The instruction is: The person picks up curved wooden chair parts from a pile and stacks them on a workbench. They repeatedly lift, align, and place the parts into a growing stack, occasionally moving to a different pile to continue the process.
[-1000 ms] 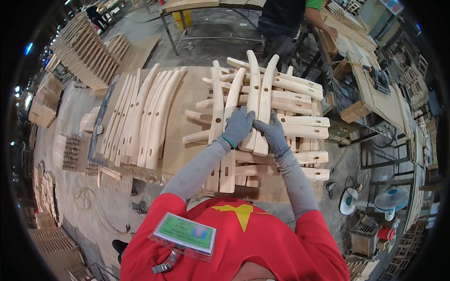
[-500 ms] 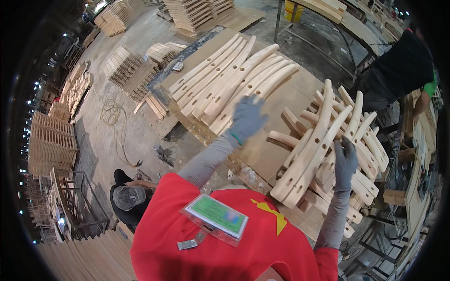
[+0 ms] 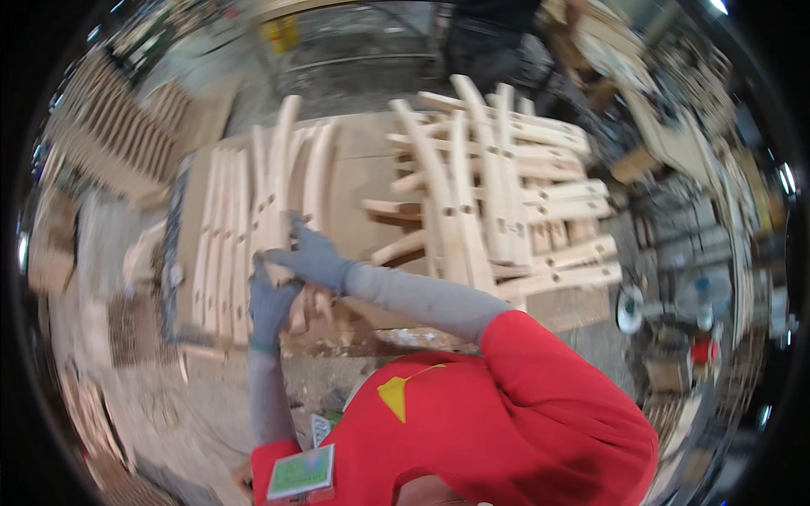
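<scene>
Both my hands wear grey gloves and meet at the lower end of a pale curved wooden piece [image 3: 283,160] with drilled holes. My right hand [image 3: 314,257] reaches across to the left, its fingers closed around the piece. Just below it, my left hand [image 3: 272,305] is closed on the same end; blur hides part of its grip. The piece lies over a row of similar curved pieces [image 3: 224,236] at the table's left. To the right is a crisscrossed pile of curved wooden pieces [image 3: 460,219], some with slots near their ends.
The pieces lie on a cardboard-covered table [image 3: 359,177] with a worn front edge. Stacked wood [image 3: 118,126] stands on the floor at far left. Beyond the table are a metal frame [image 3: 363,59] and a person in dark clothes [image 3: 489,42]. A white round container [image 3: 629,308] is at right.
My view has swung to the right. My right hand has left the right pile and crossed to the left row. My left hand has come down to a piece's near end, which both hands now hold.
</scene>
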